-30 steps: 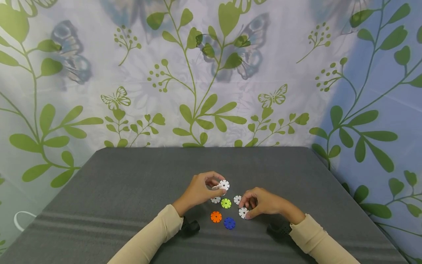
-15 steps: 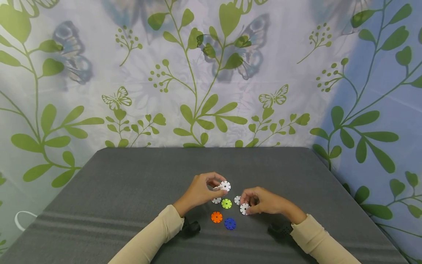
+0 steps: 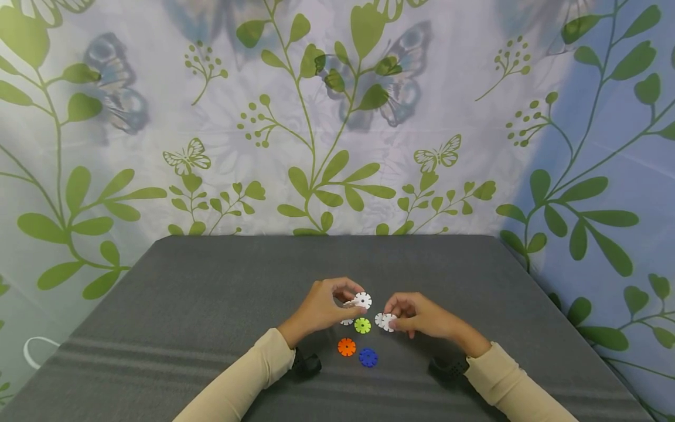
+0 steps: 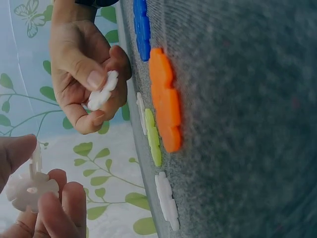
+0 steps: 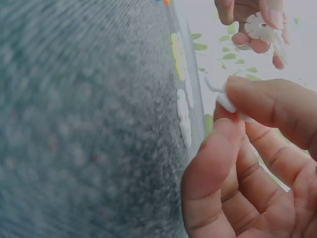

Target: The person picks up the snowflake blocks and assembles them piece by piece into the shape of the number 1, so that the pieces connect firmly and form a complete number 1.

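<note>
My left hand (image 3: 323, 305) pinches two white notched discs (image 4: 32, 191) slotted together at an angle, held above the table. Facing it, my right hand (image 3: 424, 315) holds one more white notched disc (image 4: 103, 90) between thumb and fingers; the right wrist view shows this disc edge-on, partly covered by the thumb. A small gap separates the hands. Below them lie a lime-green disc (image 3: 362, 325), a white disc (image 3: 346, 322) partly behind the left hand, and another white disc (image 3: 378, 320) that the right hand's disc overlaps in the head view.
Closer to the body, an orange disc (image 3: 346, 347) and a blue disc (image 3: 368, 357) lie flat on the grey cloth-covered table (image 3: 221, 281). A leaf-and-butterfly patterned curtain (image 3: 337, 117) hangs behind the table. Each wrist wears a dark camera mount.
My right hand has risen and moved away from the body with its white disc. The left hand has shifted slightly to the right, still gripping the joined discs. The loose discs stay put.
</note>
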Demonstrator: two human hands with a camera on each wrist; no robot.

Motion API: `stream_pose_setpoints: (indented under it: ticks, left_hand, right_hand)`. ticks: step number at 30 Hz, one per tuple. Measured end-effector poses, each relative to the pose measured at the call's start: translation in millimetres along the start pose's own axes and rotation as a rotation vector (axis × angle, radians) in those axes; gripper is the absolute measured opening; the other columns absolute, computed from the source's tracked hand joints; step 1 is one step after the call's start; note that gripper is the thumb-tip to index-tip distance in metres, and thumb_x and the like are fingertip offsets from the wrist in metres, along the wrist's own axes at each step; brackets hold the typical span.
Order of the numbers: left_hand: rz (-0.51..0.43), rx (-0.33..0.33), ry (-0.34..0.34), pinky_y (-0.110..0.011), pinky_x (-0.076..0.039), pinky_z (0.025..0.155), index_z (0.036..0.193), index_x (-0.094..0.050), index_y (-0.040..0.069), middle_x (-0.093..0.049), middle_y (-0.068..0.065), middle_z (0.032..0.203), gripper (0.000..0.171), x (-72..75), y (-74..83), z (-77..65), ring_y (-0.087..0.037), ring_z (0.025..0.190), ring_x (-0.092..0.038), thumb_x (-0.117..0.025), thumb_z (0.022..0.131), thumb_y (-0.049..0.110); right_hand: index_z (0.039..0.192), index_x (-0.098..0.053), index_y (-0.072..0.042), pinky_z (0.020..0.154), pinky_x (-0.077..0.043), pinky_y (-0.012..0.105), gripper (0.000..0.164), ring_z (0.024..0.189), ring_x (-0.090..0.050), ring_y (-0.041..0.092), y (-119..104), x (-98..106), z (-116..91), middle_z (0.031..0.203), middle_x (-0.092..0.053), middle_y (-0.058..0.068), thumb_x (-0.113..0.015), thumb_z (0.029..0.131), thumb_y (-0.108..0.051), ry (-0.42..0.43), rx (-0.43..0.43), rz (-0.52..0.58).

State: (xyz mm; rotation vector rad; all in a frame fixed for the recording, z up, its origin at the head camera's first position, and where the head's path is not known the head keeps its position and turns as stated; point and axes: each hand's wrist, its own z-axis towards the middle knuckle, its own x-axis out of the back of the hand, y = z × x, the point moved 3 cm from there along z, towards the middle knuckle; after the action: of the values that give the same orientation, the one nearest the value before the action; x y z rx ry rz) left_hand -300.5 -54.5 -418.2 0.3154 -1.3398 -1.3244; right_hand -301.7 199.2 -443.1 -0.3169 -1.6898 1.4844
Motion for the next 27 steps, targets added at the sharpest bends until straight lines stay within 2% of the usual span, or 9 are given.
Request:
stream_pose_setpoints:
  ticks: [9, 12, 18, 27]
  left_hand:
    - [-0.008, -0.033, -0.034, -0.03, -0.057, 0.08, 0.115, -0.08, 0.007, -0.082, -0.002, 0.097, 0.031, -3.5, 0.5, 0.1, -0.006, 0.083, -0.07, -0.091, 0.089, 0.02]
    - [-0.003, -0.039, -0.048, -0.03, -0.057, 0.079, 0.116, -0.08, 0.007, -0.082, -0.001, 0.096, 0.032, -5.1, 1.7, 0.3, -0.005, 0.082, -0.07, -0.091, 0.09, 0.02]
    - [-0.002, -0.041, -0.068, -0.029, -0.057, 0.077, 0.118, -0.079, 0.007, -0.082, 0.0, 0.096, 0.033, -8.3, 4.3, 0.6, -0.005, 0.083, -0.07, -0.091, 0.091, 0.021]
    - [-0.013, -0.033, -0.079, -0.032, -0.058, 0.076, 0.118, -0.08, 0.008, -0.082, 0.001, 0.096, 0.031, -10.1, 6.8, -0.1, -0.005, 0.083, -0.071, -0.091, 0.091, 0.019]
  right_hand:
    - [0.114, -0.062, 0.011, 0.06, -0.058, 0.029, 0.019, 0.068, -0.059, 0.009, -6.1, 1.9, 0.3, 0.085, -0.065, 0.008, -0.069, 0.105, -0.004, 0.095, -0.01, 0.102]
    - [0.118, -0.059, 0.011, 0.061, -0.058, 0.029, 0.023, 0.067, -0.059, 0.01, -9.2, 1.8, 0.0, 0.084, -0.064, 0.01, -0.068, 0.105, -0.005, 0.122, -0.033, 0.154]
    - [0.124, -0.054, 0.011, 0.063, -0.057, 0.028, 0.028, 0.067, -0.059, 0.011, -12.8, 1.2, -0.3, 0.083, -0.064, 0.005, -0.068, 0.105, -0.005, 0.162, -0.085, 0.273]
    - [0.118, -0.065, -0.001, 0.065, -0.056, 0.024, 0.013, 0.068, -0.058, 0.009, -17.4, -0.9, -0.7, 0.088, -0.065, 0.002, -0.067, 0.106, -0.004, 0.224, -0.122, 0.368]
